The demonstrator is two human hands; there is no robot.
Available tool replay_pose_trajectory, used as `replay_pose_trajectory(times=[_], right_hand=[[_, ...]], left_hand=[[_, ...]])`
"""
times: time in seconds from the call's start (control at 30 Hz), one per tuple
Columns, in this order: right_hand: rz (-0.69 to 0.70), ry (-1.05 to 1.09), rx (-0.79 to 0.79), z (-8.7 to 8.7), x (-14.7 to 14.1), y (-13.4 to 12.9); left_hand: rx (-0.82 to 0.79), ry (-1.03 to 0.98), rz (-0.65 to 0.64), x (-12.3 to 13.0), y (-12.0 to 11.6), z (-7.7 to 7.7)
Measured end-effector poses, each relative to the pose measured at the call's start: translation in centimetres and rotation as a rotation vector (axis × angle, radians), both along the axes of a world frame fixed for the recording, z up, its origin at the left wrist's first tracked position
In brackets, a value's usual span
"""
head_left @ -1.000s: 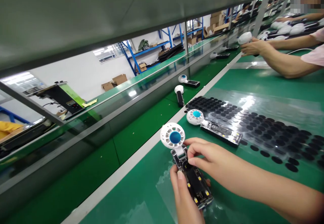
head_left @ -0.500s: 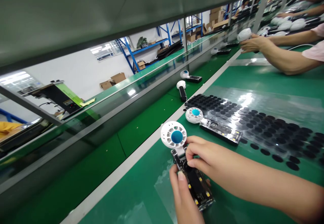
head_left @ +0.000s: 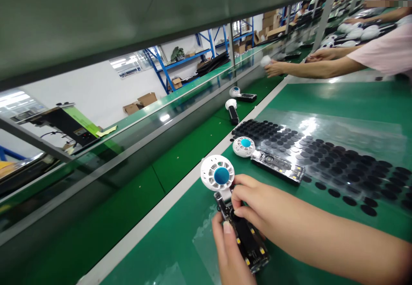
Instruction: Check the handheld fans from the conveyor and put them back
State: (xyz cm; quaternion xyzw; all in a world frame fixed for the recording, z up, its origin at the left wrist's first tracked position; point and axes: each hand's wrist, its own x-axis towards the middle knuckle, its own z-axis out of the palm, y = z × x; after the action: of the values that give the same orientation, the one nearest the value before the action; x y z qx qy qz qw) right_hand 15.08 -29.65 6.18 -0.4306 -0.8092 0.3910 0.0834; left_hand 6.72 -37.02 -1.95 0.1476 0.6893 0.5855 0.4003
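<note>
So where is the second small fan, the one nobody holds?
In the head view, the second fan lies just beyond the right hand, at the near edge of the sheet of black pads.

Head view, down over workbench (head_left: pixel 322 100)

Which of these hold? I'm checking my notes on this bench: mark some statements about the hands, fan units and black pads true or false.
1. Both the left hand and right hand touch the near white-headed fan unit with the open black handle. True.
2. A second white fan unit with a blue hub lies untouched. True.
3. The round black pads are stacked in a box. False: spread on a clear sheet.
4. The conveyor belt is red. False: green.
</note>
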Motion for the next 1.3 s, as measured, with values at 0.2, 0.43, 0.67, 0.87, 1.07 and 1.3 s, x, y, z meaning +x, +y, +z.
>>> replay_pose_trajectory(times=[0.2,0.43,0.67,0.87,1.07,1.3], right_hand=[[0.010,0.021,0.087,-0.4,-0.2,-0.3],[-0.026,0.111,0.049,-0.7,0.0,-0.7],[-0.178,0.505,-0.173,-2.9,0.7,-1.2],[-0.086,0.577,-0.300,-2.7,2.5,-2.2],[-0.354,0.587,-0.257,-3.8,5.8,-1.1],[-0.746,0.442,0.033,-6.0,9.2,1.0]], left_hand=[[0.072,0.053,-0.014,-0.3,-0.3,-0.4],[0.016,0.027,0.021,0.1,0.1,0.3],[0.055,-0.064,-0.065,0.1,-0.2,-0.2],[0.131,-0.043,-0.109,0.3,-0.1,0.2],[0.265,-0.301,-0.230,-0.7,0.5,1.7],[0.197,0.041,-0.125,-6.0,4.8,3.8]])
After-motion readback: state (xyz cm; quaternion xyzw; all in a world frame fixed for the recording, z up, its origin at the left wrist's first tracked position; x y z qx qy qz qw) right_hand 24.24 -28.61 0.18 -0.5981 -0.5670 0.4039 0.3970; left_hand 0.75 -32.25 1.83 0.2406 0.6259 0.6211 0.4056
